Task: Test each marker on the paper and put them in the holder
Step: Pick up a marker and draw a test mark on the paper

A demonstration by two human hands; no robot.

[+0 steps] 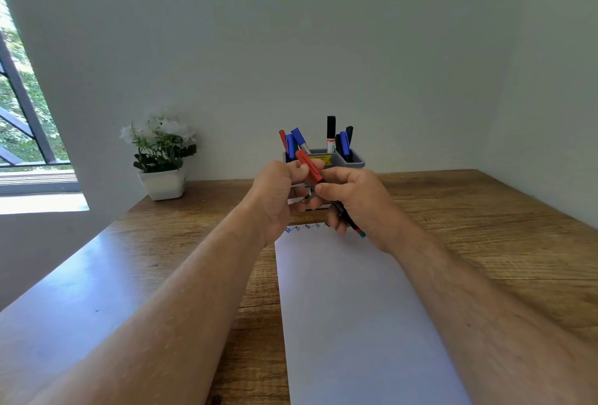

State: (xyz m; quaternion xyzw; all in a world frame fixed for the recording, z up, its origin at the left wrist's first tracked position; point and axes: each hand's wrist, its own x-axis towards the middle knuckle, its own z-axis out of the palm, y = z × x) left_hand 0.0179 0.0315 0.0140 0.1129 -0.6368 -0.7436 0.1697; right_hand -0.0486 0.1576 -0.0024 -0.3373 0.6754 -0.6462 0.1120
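- The thin black marker with the long red cap (310,166) is up in the air, held over the far end of the paper and in front of the holder.
- The left hand (281,192) pinches the red cap between thumb and fingers. The right hand (359,200) is curled tight round the black body.
- I cannot tell if the cap is fully on or coming off.
- The white sheet of paper (349,307) lies on the brown wooden table (485,226). Small blue and black scribbles (305,227) sit at its far edge.
- The grey plastic holder (354,162) stands behind the hands with red, blue and black markers already in it.
- A white pot of white flowers (161,158) stands well off to the left.
- If the cap pops off with a jerk, the wet tip could mark the fingers or the table, or the hands could bump the holder and tip it.
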